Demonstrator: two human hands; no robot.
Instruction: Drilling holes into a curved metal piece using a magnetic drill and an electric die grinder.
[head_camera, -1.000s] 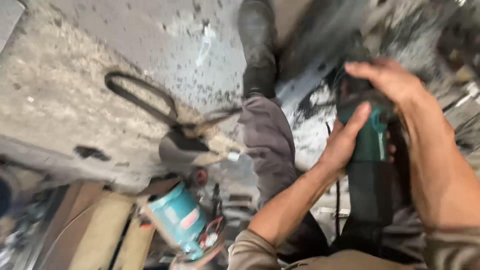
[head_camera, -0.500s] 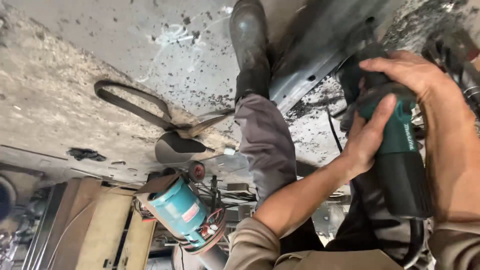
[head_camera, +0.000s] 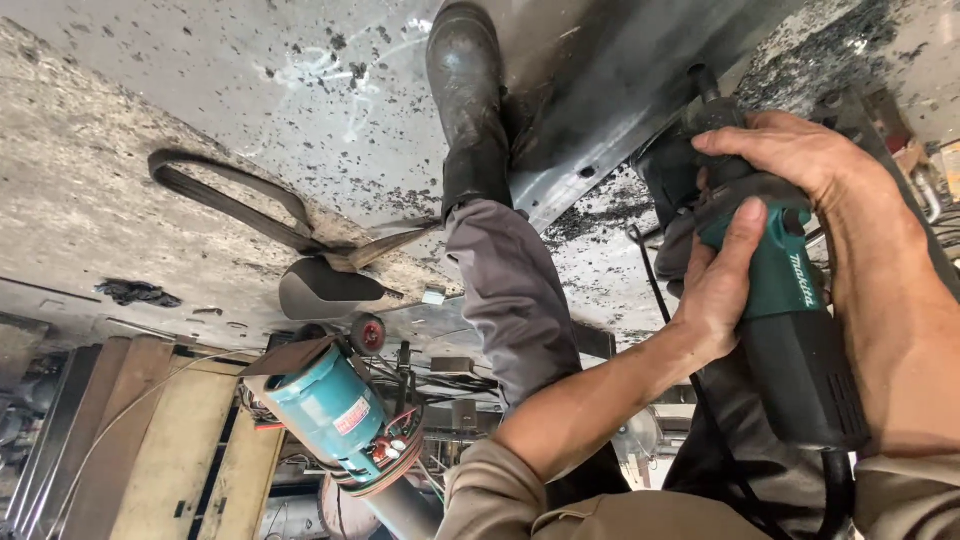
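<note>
Both hands on one power tool, right side of view. Right hand (head_camera: 800, 160) wrapped over top of the angle grinder (head_camera: 780, 300), fingers curled round its front end, closed tight. Left hand (head_camera: 715, 290) pressed flat vs. grinder's left flank, thumb up along the body, fingers hidden behind it; gripping, not spread.

Grinder: teal-green mid-body, black rear housing w/ vent slots, black cord (head_camera: 690, 390) trailing off lower end. Dark grey head end mostly covered by right hand; disc not visible. Tool sits just above person's right thigh, nose toward a bent sheet-metal piece (head_camera: 600, 110), grey, dull sheen, small holes near edge.

Black boot (head_camera: 465, 110) planted on that metal; grey trouser leg (head_camera: 510, 300) runs back toward camera.

Concrete floor (head_camera: 200, 90) speckled w/ black grit, heaviest nr the metal edge. Dark strap loop (head_camera: 230, 195) lying left of boot. Lower left, well apart: teal motor unit (head_camera: 325, 410) w/ exposed windings and coloured wires, beside wooden planks (head_camera: 170, 450).
</note>
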